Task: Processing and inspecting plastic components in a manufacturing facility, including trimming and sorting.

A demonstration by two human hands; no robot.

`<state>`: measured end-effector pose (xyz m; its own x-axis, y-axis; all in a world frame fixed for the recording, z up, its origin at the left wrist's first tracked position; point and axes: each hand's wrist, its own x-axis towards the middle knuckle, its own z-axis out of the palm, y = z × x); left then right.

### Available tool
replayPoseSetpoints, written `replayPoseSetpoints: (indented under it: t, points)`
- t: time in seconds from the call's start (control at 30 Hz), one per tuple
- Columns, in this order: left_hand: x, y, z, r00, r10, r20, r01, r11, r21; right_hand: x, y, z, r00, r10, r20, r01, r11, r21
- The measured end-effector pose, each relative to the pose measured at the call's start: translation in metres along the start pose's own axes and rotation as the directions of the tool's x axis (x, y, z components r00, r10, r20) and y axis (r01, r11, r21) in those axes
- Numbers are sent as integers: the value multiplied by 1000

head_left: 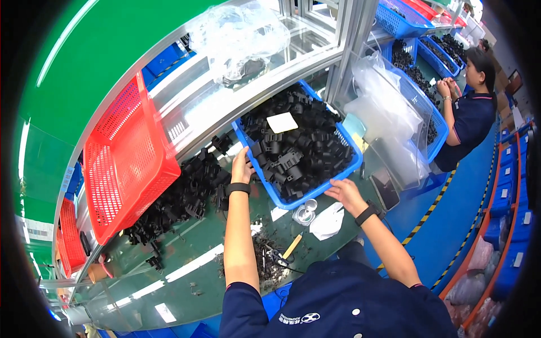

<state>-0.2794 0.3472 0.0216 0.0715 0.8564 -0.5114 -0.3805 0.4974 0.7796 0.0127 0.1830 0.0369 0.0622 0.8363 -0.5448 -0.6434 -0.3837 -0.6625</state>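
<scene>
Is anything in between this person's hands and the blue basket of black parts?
Nothing visible: the left hand touches the left side of the blue basket, and the right hand touches its near rim.

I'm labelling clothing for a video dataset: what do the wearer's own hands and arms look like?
Both the left hand and right hand are ungloved. Each wrist carries a dark band, the left wristband and right wristband. Short navy sleeves leave the forearms uncovered, and no cables are attached to the arms.
</scene>
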Motion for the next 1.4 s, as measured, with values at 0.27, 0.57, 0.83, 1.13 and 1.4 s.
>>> replayPoseSetpoints:
  t: [0.27,0.57,0.83,1.13,1.4]
  points:
    - [-107,-39,47,979,169,-113,-157,982,107,17,-22,-18,999,-32,30,34,998,-54]
    - [-189,-143,44,877,413,246,-447,515,731,13,-16,-9,996,-25,90,30,998,-56]
    - [-194,-143,20,894,425,143,-340,435,833,12,-14,-11,996,-56,74,68,984,-167]
    - [-188,-118,-32,854,482,-194,-320,782,535,14,-19,-15,992,-41,122,55,991,-118]
    - [-194,-137,-36,914,387,-121,-257,784,565,14,-11,-12,992,-63,110,72,994,-80]
